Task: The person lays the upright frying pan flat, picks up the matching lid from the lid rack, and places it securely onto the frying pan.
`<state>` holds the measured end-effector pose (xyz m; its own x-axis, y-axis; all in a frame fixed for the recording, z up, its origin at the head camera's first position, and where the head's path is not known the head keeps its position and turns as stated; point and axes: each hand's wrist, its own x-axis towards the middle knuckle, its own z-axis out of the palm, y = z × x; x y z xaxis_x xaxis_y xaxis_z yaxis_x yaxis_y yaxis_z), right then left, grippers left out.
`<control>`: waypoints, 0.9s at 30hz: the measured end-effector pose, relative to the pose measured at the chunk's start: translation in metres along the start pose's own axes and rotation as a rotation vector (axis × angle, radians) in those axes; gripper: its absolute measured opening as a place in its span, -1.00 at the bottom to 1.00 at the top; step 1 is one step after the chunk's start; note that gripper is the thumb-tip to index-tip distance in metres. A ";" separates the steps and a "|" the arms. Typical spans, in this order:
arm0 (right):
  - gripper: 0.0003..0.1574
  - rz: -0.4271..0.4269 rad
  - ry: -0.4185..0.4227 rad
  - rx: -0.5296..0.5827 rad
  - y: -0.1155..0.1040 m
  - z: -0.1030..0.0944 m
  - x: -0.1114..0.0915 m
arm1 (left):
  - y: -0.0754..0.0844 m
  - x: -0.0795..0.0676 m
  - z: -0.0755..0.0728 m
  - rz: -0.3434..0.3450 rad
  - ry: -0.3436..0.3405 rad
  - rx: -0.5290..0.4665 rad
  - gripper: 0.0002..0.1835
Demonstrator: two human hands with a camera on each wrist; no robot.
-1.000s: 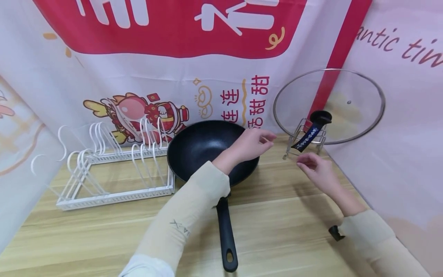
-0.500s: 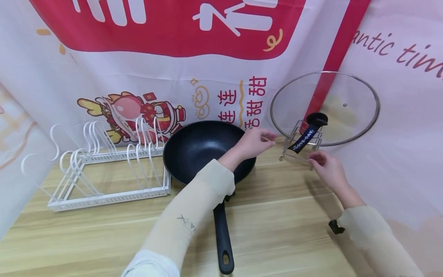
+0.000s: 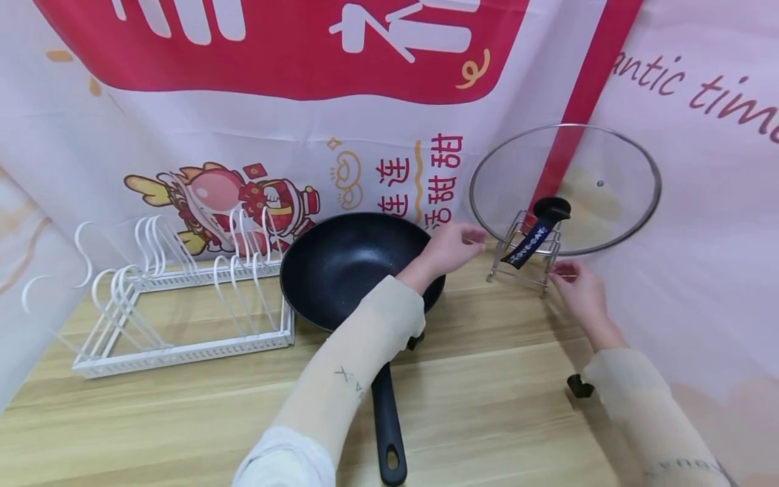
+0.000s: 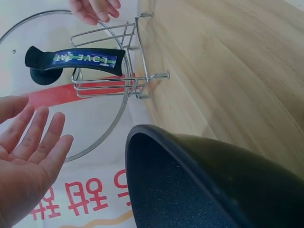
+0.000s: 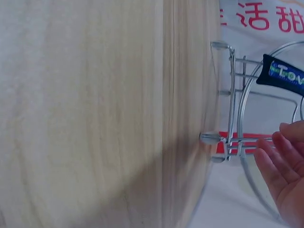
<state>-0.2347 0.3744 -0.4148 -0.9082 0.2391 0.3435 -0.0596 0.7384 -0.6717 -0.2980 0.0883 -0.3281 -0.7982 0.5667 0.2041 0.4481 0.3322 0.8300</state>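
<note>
Flanking a glass lid (image 3: pixel 602 206) upright in a wire rack (image 4: pixel 103 85) on the surface (image 3: pixel 487 412), the left hand (image 3: pixel 450 249), fingers apart near a black pan (image 3: pixel 347 264), and right hand (image 3: pixel 582 294), loosely curved beside the rack, hold nothing.

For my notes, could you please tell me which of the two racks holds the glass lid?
The small silver wire rack, beside the right hand; the larger white rack, left of the pan, is lidless.

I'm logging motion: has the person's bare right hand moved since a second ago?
Yes: the right hand moved rightward, from in front of the silver metal rack to its right side.
</note>
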 end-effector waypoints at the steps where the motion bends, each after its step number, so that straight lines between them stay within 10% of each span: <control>1: -0.66 0.013 -0.003 0.008 0.002 0.000 0.002 | 0.000 0.002 0.001 -0.002 0.007 -0.008 -0.68; 27: -0.56 0.184 -0.125 0.058 0.022 0.021 0.018 | -0.006 0.034 0.027 -0.037 0.037 -0.057 -0.66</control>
<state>-0.2609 0.3821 -0.4371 -0.9499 0.2843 0.1301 0.0916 0.6509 -0.7537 -0.3169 0.1263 -0.3399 -0.8286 0.5265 0.1904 0.3949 0.3085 0.8654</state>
